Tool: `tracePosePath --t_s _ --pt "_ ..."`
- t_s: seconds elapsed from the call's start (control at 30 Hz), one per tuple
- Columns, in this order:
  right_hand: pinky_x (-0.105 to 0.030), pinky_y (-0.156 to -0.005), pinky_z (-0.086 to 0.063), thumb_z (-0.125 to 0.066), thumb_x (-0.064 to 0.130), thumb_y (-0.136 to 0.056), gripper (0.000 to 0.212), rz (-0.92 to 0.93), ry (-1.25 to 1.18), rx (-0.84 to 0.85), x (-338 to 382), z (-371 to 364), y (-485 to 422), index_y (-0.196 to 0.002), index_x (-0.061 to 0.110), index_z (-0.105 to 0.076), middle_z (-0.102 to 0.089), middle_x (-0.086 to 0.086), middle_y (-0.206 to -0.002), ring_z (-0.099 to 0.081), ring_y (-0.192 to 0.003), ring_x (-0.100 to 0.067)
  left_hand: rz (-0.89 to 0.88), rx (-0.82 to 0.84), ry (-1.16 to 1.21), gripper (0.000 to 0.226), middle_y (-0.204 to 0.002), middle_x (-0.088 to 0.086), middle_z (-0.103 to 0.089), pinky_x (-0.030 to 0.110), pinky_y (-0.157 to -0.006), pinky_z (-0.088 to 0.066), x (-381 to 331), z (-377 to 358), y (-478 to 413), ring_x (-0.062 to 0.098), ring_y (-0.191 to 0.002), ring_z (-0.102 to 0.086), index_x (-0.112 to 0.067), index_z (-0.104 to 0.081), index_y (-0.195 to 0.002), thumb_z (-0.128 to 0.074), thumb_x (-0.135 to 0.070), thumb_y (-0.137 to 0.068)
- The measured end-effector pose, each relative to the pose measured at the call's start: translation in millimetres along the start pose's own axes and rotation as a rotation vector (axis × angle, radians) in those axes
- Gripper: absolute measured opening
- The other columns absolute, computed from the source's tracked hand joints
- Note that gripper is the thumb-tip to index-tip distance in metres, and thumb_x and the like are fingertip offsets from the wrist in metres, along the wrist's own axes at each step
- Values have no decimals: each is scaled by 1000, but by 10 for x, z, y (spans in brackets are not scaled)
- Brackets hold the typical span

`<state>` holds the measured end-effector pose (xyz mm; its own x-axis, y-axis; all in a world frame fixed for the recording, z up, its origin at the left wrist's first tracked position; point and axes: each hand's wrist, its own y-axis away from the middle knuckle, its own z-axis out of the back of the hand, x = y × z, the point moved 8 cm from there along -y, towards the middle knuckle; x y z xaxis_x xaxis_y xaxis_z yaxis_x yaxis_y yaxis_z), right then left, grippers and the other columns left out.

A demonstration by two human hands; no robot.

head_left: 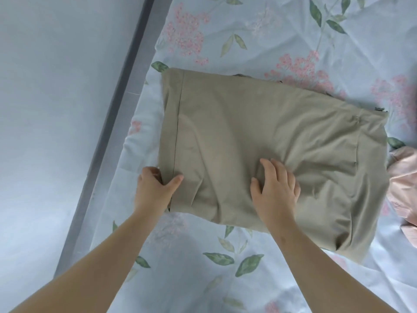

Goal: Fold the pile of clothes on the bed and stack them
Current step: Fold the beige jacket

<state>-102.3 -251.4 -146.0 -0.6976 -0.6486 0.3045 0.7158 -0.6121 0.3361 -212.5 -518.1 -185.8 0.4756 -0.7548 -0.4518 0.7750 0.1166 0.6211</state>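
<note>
Two bare forearms reach up from the bottom edge toward the bed. At far left is a pale floor (45, 109), then the grey bed frame (117, 105) running at a slant, then the flowered sheet (203, 267) that covers the rest of the view.

The left hand (155, 188) grips the near-left corner of a khaki garment (259, 132). Its thumb lies on top of the stitched hem and its fingers are tucked round the edge out of sight. The garment lies on the sheet in the middle of the view as a broad, roughly rectangular shape, already folded over at least once, with soft wrinkles gathered toward its near side. The right hand (276, 188) rests on top of the cloth near its near edge, fingers spread and loose, pressing down and holding nothing.

Small slivers of darker cloth show along the garment's far edge. Whether that is another piece lying beneath or part of the same garment cannot be told. At the right edge a pink garment (404, 184) lies crumpled and unfolded, just beside the khaki one.

By my reading the task is in its middle. This one garment is partly folded and being smoothed, and likely needs another fold. The pink one has not been started, and no finished stack is plainly in view.
</note>
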Motion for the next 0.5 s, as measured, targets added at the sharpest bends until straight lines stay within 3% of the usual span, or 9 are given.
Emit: tracePosePath --t_s 0.1,0.27,0.4,0.5 --pt "-49 -106 -28 -67 18 -82 47 64 18 -54 65 -83 184 -128 15 -56 -51 -8 -136 -41 -129 -32 -17 0 -10 42 -101 5 -54 34 -70 -44 192 -54 223 22 -88 -54 -15 -50 -97 -74 -40 -74" --pt "-46 -108 -26 -65 18 -83 47 82 35 -55 61 -126 354 -129 15 -55 -50 -9 -136 -41 -130 -30 65 -121 1 36 -106 0 -45 42 -93 -44 373 74 443 26 -103 -51 -20 -52 -103 -72 -37 -78" --pt "-44 -109 -23 -61 17 -85 47 80 27 -24 71 -148 480 -131 15 -52 -48 -7 -138 -38 -132 -29 78 -13 169 12 -86 -5 -56 33 -78 -46 364 -63 591 23 -91 -58 -18 -55 -95 -63 -24 -88" --pt "-45 -109 -23 -60 18 -86 47 81 31 9 53 -192 581 -132 15 -51 -47 -7 -139 -37 -133 -29 33 -2 228 4 -77 -8 -53 28 -68 -42 302 -24 621 18 -79 -54 -16 -53 -93 -51 -18 -95"
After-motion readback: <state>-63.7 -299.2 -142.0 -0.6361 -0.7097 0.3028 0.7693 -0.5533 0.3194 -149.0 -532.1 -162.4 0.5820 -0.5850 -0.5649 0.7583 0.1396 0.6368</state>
